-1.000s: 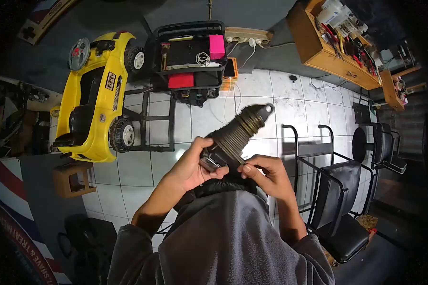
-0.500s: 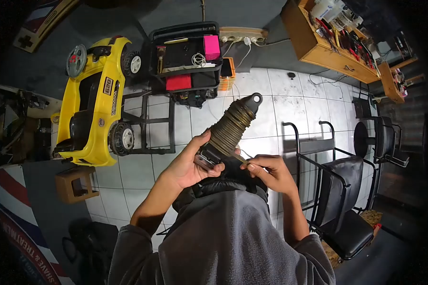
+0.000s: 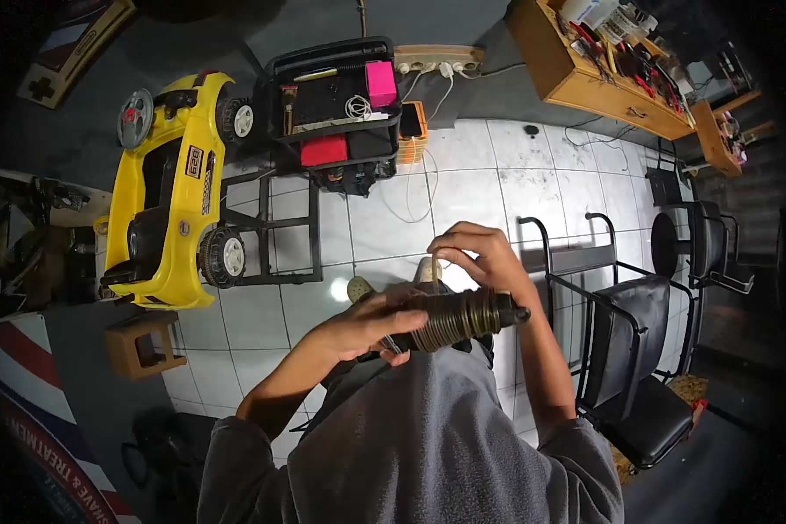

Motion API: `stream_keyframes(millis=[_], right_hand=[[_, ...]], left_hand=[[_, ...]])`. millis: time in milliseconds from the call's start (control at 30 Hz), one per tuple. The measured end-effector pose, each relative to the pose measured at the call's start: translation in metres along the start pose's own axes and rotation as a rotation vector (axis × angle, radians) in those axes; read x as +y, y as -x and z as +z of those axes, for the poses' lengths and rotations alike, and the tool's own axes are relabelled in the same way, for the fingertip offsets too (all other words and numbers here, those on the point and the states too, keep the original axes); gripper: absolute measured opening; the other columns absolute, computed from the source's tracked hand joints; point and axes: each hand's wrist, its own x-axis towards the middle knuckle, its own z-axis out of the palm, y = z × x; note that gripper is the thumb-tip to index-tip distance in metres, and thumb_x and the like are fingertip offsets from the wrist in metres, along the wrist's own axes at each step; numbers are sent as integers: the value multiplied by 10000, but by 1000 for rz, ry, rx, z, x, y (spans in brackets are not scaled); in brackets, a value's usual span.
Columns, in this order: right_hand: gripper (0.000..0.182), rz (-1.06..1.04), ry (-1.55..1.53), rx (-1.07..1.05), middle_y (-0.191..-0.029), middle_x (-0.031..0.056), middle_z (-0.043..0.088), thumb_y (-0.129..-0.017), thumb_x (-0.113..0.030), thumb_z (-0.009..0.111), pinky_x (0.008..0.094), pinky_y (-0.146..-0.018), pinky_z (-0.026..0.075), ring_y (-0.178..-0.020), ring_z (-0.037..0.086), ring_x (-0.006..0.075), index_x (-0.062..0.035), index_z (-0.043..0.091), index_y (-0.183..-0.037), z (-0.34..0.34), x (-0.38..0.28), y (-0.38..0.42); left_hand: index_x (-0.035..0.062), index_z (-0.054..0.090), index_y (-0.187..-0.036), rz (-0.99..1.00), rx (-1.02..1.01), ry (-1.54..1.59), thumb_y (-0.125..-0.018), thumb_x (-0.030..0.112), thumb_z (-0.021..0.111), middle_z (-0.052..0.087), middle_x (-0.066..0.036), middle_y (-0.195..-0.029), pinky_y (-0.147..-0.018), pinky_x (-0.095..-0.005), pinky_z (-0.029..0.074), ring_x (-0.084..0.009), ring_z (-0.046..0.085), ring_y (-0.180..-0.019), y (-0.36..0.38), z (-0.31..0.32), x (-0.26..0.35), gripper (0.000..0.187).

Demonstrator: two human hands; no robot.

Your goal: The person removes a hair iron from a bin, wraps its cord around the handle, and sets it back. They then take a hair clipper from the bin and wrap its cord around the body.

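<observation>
Now the left hand (image 3: 358, 327) is wrapped around the near end of a dark ribbed cone (image 3: 458, 316), a stack of worn rings tapering to a small black tip that points right; its grip is closed fully on it. Held level, the cone sits just above the person's grey sleeve-covered chest (image 3: 419, 437). Above it, the right hand (image 3: 480, 253) has its fingertips pinched together on a thin pale strand (image 3: 435, 272) that drops straight down to the cone. Beyond the hands lies white tiled floor (image 3: 489, 188), with a yellow toy car (image 3: 162, 201) to the left, a black tool tray (image 3: 336, 100) behind, and black chairs (image 3: 620, 349) on the right
</observation>
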Motion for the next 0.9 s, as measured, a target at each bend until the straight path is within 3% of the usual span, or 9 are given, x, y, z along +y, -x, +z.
stream_keyframes(millis=[133,333,433,567,667,833,900], right_hand=[[144,-108,63,-62,-811,92,665,-807,-138,694,340,-666,505,-743,630,258,-32,703,-903,-17,-28,-16],[118,-233,143,-86,-800,61,661,-745,-61,728,324,-636,503,-728,621,216,-47,713,-861,-22,-60,-16],[136,-175,144,-68,-775,104,634,-750,-68,711,353,-654,514,-716,628,263,-5,684,-867,-23,-80,-9],[145,-28,98,-57,-782,110,631,-777,-84,705,352,-581,499,-657,621,281,-7,680,-898,-8,-95,8],[149,64,229,-36,-790,95,627,-776,-107,716,351,-562,496,-641,620,265,-15,681,-888,-2,-98,10],[145,-34,284,-2,-777,85,616,-771,-118,724,349,-540,494,-624,619,247,-24,682,-874,4,-101,9],[115,-60,283,74,-685,76,566,-746,-54,739,341,-523,455,-571,572,230,-33,693,-850,10,-103,11]], left_hand=[[25,446,-1277,-7,31,-147,-849,344,712,555,-47,-906,-495,-218,463,-94,555,-588,-1,7,2,596],[6,458,-1217,230,186,-346,-869,245,704,570,-35,-896,-514,-214,449,-71,538,-583,-9,-2,-11,489],[17,476,-1173,344,368,-464,-897,237,672,580,-37,-875,-520,-218,451,-63,528,-580,-6,-3,-12,404],[57,449,-1230,362,461,-359,-971,229,547,541,-23,-939,-562,-216,465,-73,528,-693,-5,-9,-7,325],[66,436,-1261,370,552,-268,-979,224,532,536,-20,-962,-568,-217,470,-69,522,-742,-2,-2,2,337],[61,418,-1303,374,463,-154,-983,184,509,533,-18,-1015,-588,-213,464,-71,515,-802,-2,-13,-1,354],[50,394,-1341,424,420,-184,-984,170,502,526,-28,-1049,-568,-202,437,-72,508,-787,-1,-16,2,392]])
